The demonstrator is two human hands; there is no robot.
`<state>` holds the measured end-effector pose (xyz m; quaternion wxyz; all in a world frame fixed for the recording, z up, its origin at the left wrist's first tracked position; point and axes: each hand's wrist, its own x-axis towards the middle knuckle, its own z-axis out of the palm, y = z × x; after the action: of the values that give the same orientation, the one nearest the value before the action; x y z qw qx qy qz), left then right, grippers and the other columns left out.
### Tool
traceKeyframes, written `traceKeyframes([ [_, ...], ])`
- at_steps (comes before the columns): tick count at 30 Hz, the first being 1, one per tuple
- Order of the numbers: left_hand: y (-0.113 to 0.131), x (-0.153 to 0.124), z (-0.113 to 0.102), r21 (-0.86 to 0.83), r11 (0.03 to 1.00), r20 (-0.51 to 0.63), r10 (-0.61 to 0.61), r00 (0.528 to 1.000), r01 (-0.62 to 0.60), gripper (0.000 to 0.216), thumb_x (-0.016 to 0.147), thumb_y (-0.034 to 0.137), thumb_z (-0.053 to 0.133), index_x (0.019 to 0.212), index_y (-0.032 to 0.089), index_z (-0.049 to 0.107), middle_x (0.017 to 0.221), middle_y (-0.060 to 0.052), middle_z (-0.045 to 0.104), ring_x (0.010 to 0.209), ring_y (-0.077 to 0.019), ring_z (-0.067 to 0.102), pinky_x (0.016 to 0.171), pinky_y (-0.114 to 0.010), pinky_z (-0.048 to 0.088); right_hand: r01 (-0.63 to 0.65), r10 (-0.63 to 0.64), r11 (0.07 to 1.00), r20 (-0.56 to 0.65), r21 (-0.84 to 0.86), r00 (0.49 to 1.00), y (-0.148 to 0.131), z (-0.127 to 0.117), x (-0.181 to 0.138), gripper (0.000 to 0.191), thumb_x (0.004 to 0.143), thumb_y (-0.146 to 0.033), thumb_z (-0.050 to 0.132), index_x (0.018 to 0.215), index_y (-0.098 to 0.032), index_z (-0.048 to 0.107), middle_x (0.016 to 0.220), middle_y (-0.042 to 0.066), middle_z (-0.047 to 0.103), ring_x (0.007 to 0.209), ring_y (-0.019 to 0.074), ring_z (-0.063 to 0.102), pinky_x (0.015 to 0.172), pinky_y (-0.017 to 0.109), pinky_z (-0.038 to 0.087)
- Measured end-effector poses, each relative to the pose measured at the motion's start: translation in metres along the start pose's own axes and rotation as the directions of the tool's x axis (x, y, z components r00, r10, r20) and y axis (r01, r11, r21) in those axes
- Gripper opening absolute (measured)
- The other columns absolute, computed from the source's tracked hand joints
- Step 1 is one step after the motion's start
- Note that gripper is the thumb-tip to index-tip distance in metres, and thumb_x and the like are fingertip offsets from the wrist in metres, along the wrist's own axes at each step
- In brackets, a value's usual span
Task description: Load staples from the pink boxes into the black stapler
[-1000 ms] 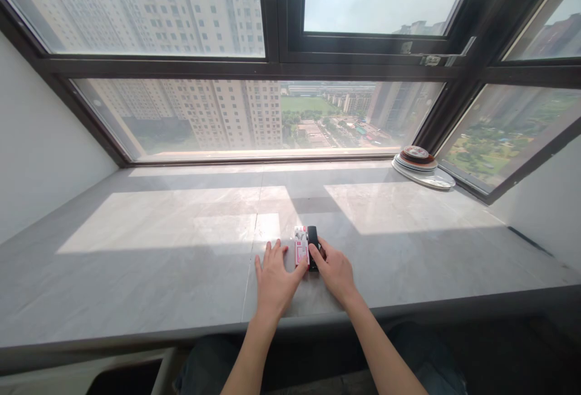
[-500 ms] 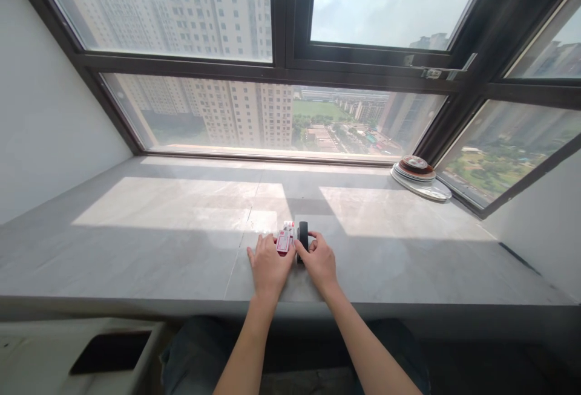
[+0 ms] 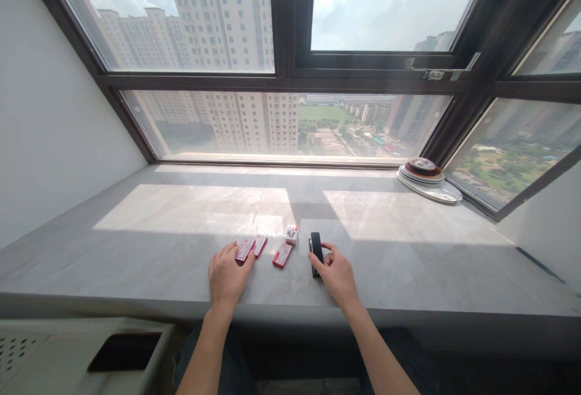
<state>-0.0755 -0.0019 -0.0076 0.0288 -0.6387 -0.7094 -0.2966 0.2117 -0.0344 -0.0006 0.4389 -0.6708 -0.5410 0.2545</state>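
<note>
My left hand (image 3: 229, 277) rests on the sill with its thumb and fingers around a small pink-and-white box (image 3: 245, 250). A second pink-and-white box (image 3: 260, 245) lies right beside that one. Between my hands, a third flat box (image 3: 282, 256) lies at a slant, and just behind it is a small white box (image 3: 291, 235) with red and dark marks. My right hand (image 3: 336, 274) grips a black stapler (image 3: 316, 253), thumb on the near side and fingers behind it.
The grey stone windowsill (image 3: 158, 256) ends at a front edge close to my forearms. A stack of plates (image 3: 424, 178) stands in the far right corner by the dark window frame (image 3: 290, 83). Below the sill at left is a pale panel (image 3: 49, 346) with a dark opening.
My left hand has moved left with a pink-and-white box, and the boxes now lie spread apart. My right hand and the stapler have shifted right, away from the boxes.
</note>
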Motion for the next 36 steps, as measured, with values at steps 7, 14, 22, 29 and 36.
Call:
traceKeyframes([
  [7,0.005,-0.033,-0.019,-0.015,0.999,-0.048,0.035,0.998,-0.035,0.04,0.091,0.042,0.055,0.128,0.027,0.061,0.147,-0.008,0.05,0.139,-0.0328,0.04,0.117,-0.049,0.032,-0.027,0.027,1.0,0.006,-0.014,1.0,0.008,-0.021,-0.017,0.053,0.084,-0.063,0.063,0.119,-0.023,0.064,0.059,-0.007,0.044,0.055,0.0155,0.05,0.056,0.025,0.037],
  [14,0.091,-0.025,0.001,-0.144,0.958,0.113,0.265,0.958,-0.248,0.038,0.096,0.039,0.052,0.132,0.031,0.06,0.141,-0.009,0.05,0.134,-0.0321,0.042,0.118,-0.052,0.03,-0.022,0.025,0.998,0.039,-0.064,0.999,0.008,-0.026,-0.021,0.046,0.084,-0.061,0.064,0.111,-0.024,0.064,0.058,-0.008,0.042,0.054,0.0155,0.049,0.056,0.026,0.038],
  [22,0.088,-0.031,0.009,-0.101,0.965,0.154,0.255,0.955,-0.242,0.03,0.093,0.038,0.057,0.118,0.024,0.063,0.132,-0.012,0.055,0.134,-0.0335,0.042,0.123,-0.063,0.006,0.188,-0.178,0.939,0.059,-0.288,0.982,0.003,-0.06,-0.011,0.039,0.088,-0.048,0.063,0.122,-0.029,0.071,0.106,0.007,0.067,0.102,0.0268,0.063,0.084,0.035,0.05],
  [29,0.085,-0.047,-0.008,-0.36,0.807,0.307,0.576,0.758,-0.468,0.051,0.093,0.039,0.058,0.143,0.035,0.048,0.157,-0.004,0.04,0.146,-0.0282,0.034,0.126,-0.057,0.013,0.31,-0.277,0.942,0.222,-0.127,0.935,-0.025,-0.031,0.009,0.04,0.096,-0.03,0.05,0.133,-0.028,0.065,0.13,0.006,0.065,0.121,0.0235,0.059,0.105,0.037,0.044],
  [36,0.075,-0.04,-0.01,-0.39,0.782,0.353,0.614,0.706,-0.486,0.059,0.096,0.042,0.054,0.152,0.032,0.039,0.158,-0.005,0.042,0.149,-0.0268,0.032,0.126,-0.053,0.019,0.321,-0.299,0.919,0.126,-0.228,0.946,-0.057,0.023,0.007,0.02,0.086,-0.031,0.066,0.103,-0.025,0.073,0.106,0.006,0.071,0.102,0.024,0.062,0.095,0.035,0.045],
])
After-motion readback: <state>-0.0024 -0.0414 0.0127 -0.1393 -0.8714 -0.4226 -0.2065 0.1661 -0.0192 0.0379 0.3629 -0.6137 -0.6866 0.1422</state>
